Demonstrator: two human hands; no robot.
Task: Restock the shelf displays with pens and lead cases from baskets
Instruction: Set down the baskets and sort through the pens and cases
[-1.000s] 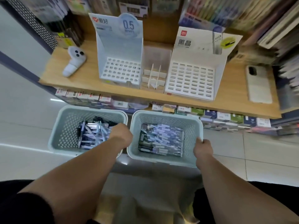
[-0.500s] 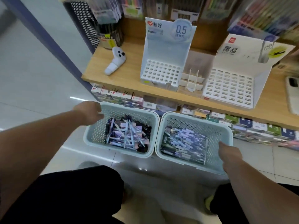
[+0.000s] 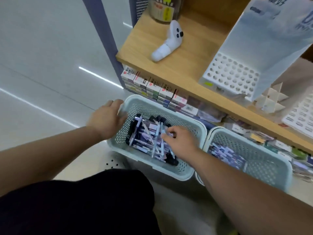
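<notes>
A pale green perforated basket [image 3: 169,108] on the floor holds a loose heap of pens [image 3: 144,133]. My left hand [image 3: 106,119] grips its far left rim, fingers curled over the edge and blurred. My right hand [image 3: 180,141] reaches into this basket, and its fingertips pinch a pen near the top of the heap. A second matching basket [image 3: 274,175] to the right holds flat lead cases [image 3: 225,153]. On the wooden shelf [image 3: 186,65] above stands a white pen display [image 3: 232,73] with round holes that hold nothing.
A white controller [image 3: 169,43] lies on the shelf's left end, with a dark jar [image 3: 162,9] behind it. White dividers [image 3: 271,99] and a slotted display [image 3: 301,116] sit at the right. Boxed stock [image 3: 152,87] lines the tier below. A dark upright post [image 3: 105,36] stands left.
My right hand left the right basket's rim and went into the left basket onto the pens. My left hand stayed at the left basket's rim. The view swung left and closer.
</notes>
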